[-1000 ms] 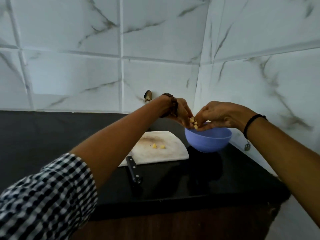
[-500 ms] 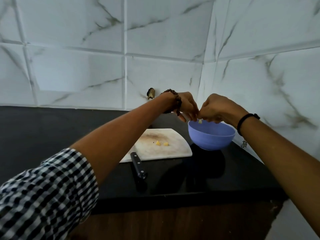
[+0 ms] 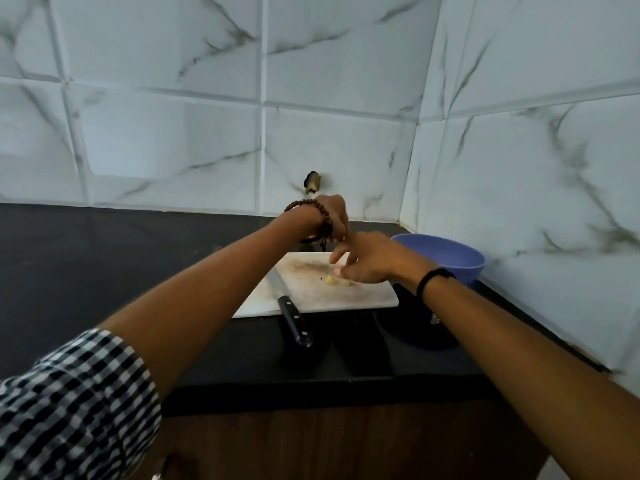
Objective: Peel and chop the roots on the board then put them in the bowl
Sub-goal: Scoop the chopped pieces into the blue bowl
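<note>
A checked sleeve (image 3: 69,403) fills the near left corner. The knife (image 3: 294,323) lies along the board's (image 3: 329,299) left edge. The left hand (image 3: 334,216) hangs over the board's far side, its fingers hidden, so I can't tell its grip. The right hand (image 3: 374,261) reaches down with loosely spread fingers at two yellow root pieces (image 3: 330,279) on the board. The bowl (image 3: 450,258) stands just right.

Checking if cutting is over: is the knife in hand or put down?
Put down. The knife lies blade on the board, handle on the counter, apart from the left hand and right hand.
</note>
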`<state>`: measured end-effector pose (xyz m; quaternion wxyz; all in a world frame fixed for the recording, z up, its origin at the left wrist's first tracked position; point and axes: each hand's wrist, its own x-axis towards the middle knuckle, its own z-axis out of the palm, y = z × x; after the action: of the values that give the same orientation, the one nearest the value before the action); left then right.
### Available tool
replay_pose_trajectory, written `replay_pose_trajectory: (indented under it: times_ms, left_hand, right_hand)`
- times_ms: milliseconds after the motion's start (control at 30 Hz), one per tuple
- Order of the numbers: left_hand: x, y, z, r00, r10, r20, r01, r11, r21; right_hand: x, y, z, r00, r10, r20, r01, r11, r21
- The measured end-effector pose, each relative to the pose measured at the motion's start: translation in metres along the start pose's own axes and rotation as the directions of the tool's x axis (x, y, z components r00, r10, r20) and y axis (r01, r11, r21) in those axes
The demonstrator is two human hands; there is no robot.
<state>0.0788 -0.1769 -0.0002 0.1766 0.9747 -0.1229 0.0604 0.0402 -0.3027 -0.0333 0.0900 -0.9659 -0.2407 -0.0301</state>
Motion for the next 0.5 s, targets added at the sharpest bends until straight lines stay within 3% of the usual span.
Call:
replay_pose_trajectory:
  times_ms: [100, 500]
  left_hand:
    - [-0.006, -0.015, 0.004, 1.0, -0.016, 0.011, 0.016, 1.0, 0.006]
    - [-0.026, -0.035, 0.019, 0.998, -0.055, -0.008, 0.055, 0.998, -0.03]
  right_hand:
    - [0.004, -0.007, 0.016, 0.998, -0.037, 0.042, 0.038, 0.999, -0.018]
    - [-0.005, -0.019, 0.019, 0.982, -0.049, -0.184, 0.017, 0.985, -0.171]
